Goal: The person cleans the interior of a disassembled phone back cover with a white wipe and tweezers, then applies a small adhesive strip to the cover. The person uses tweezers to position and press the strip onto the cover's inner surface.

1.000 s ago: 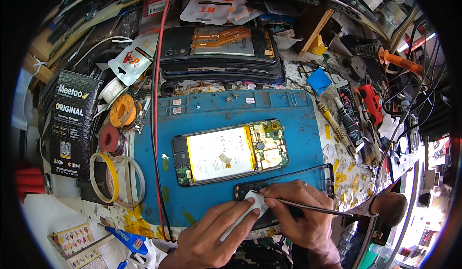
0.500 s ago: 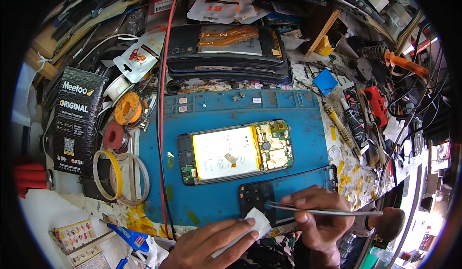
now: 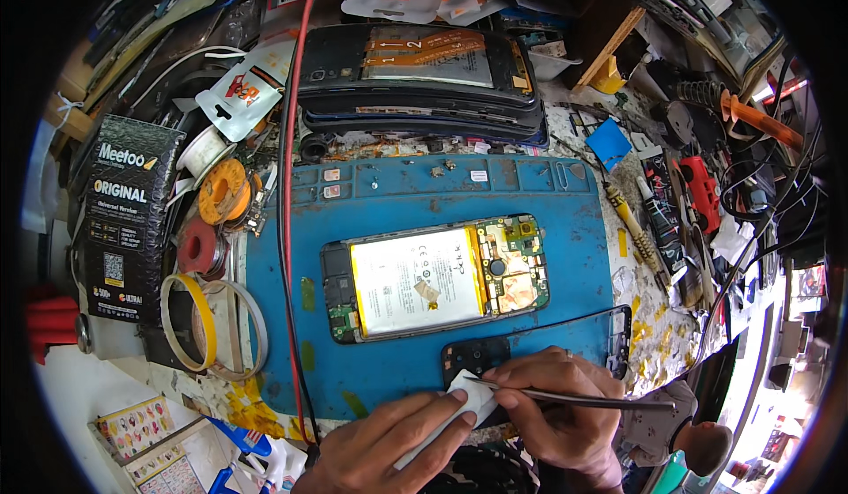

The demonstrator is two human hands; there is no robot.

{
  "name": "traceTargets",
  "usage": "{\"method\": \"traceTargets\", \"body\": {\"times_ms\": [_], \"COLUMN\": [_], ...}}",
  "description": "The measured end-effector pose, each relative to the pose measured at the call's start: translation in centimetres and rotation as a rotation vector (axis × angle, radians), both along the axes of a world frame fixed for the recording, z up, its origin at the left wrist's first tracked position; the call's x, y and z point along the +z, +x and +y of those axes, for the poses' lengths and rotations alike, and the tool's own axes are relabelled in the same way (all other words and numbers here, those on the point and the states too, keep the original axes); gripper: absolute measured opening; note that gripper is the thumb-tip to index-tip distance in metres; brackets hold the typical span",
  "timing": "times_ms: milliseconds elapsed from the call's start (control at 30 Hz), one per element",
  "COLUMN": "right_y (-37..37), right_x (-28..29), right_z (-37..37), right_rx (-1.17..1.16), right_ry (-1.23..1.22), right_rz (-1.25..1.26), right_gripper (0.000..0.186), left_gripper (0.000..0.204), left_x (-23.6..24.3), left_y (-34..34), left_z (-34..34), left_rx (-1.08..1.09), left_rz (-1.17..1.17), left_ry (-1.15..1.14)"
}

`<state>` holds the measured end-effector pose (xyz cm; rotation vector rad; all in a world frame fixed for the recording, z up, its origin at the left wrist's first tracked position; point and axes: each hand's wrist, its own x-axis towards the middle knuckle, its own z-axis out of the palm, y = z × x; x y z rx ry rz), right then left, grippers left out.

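Observation:
My left hand (image 3: 380,445) presses a folded white tissue (image 3: 473,397) at the front of the blue mat, fingers closed on it. My right hand (image 3: 565,414) grips long metal tweezers (image 3: 609,401), their tips at the tissue beside my left fingertips. Just behind my hands lies a black phone frame (image 3: 475,353), partly covered by the tissue and fingers. Farther back an opened phone (image 3: 415,282) lies flat, showing a silver battery with yellow edges and a circuit board at its right end.
The blue mat (image 3: 291,335) is crossed by red and black cables (image 3: 289,229). Left are solder spools (image 3: 221,194), tape rolls (image 3: 190,322) and a black packet (image 3: 132,211). Behind stand stacked phones (image 3: 415,83); right lie tools (image 3: 636,233). A person (image 3: 698,445) is at lower right.
Half a second ago the tweezers were lifted to the right, over the phone frame; now they are back down at the tissue. The whole view has also shifted slightly.

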<state>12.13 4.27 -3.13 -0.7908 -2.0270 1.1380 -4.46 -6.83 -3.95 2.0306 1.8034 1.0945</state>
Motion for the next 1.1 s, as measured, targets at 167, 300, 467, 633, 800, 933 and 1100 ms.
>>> {"method": "traceTargets", "body": {"times_ms": [167, 300, 467, 633, 800, 933, 1100], "right_y": [-0.02, -0.08, 0.01, 0.05, -0.05, -0.09, 0.08], "right_x": [0.29, 0.38, 0.30, 0.18, 0.24, 0.31, -0.02], "right_z": [0.05, 0.12, 0.17, 0.17, 0.14, 0.07, -0.02], "right_rx": [0.010, 0.040, 0.048, 0.073, 0.062, 0.049, 0.008], "right_ry": [0.029, 0.070, 0.058, 0.083, 0.132, 0.114, 0.028], "right_rz": [-0.092, -0.131, -0.109, -0.089, -0.103, -0.110, 0.035], "right_gripper": [0.024, 0.026, 0.027, 0.029, 0.028, 0.026, 0.022], "left_gripper": [0.044, 0.045, 0.046, 0.046, 0.045, 0.044, 0.043], "left_x": [0.07, 0.13, 0.13, 0.16, 0.05, 0.14, 0.45], "left_y": [-0.13, -0.23, -0.34, -0.28, -0.18, -0.14, -0.31], "left_z": [-0.03, -0.04, 0.00, -0.05, 0.03, 0.08, -0.05], "left_rx": [-0.017, -0.027, -0.042, -0.044, -0.031, -0.031, -0.047], "left_rz": [-0.005, 0.008, 0.013, 0.021, 0.023, 0.025, 0.016], "left_ry": [-0.012, -0.034, -0.020, -0.030, -0.014, -0.015, -0.028]}}
